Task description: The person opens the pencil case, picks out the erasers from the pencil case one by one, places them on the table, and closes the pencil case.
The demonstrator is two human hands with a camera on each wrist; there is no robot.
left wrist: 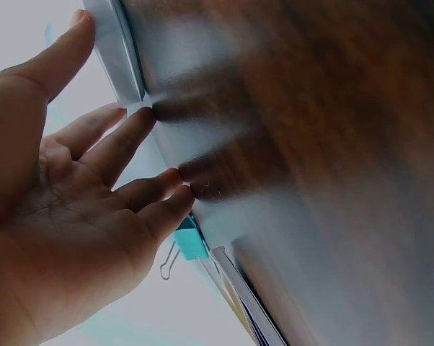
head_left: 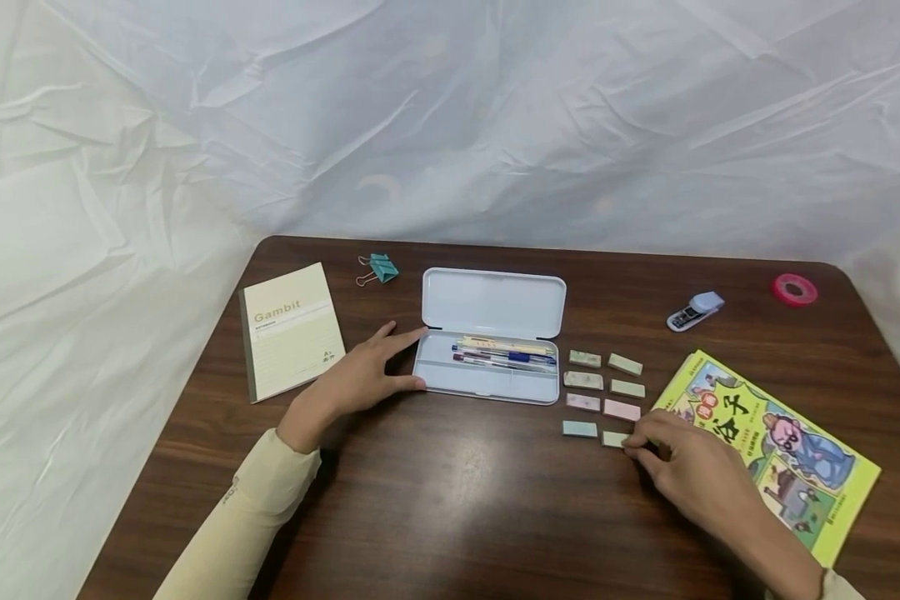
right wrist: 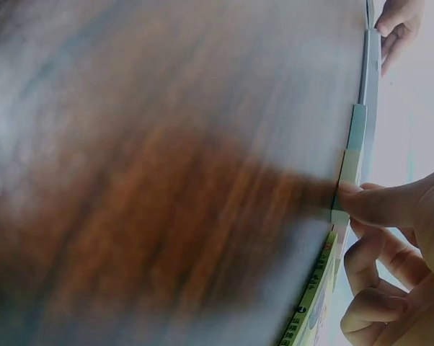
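An open white pencil case [head_left: 487, 333] [left wrist: 116, 50] with several pens lies mid-table. My left hand [head_left: 412, 358] [left wrist: 141, 155] rests flat beside it, with straight fingers and thumb touching its left edge. Right of the case, several small pastel erasers [head_left: 603, 385] lie in two columns. My right hand [head_left: 633, 443] [right wrist: 347, 205] pinches the right end of the nearest pale green eraser [head_left: 612, 438] [right wrist: 349, 167], which still lies on the table; its other fingers are curled. A blue-green eraser [head_left: 579, 428] lies just left of it.
A cream "Gambit" notebook [head_left: 292, 329] and a teal binder clip [head_left: 378, 268] [left wrist: 192, 241] lie at the left. A colourful picture book [head_left: 787, 442] [right wrist: 311, 310] lies under my right wrist. A small stapler [head_left: 695, 310] and a pink tape roll [head_left: 794, 289] sit at the back right. White sheeting surrounds the brown table [head_left: 450, 500].
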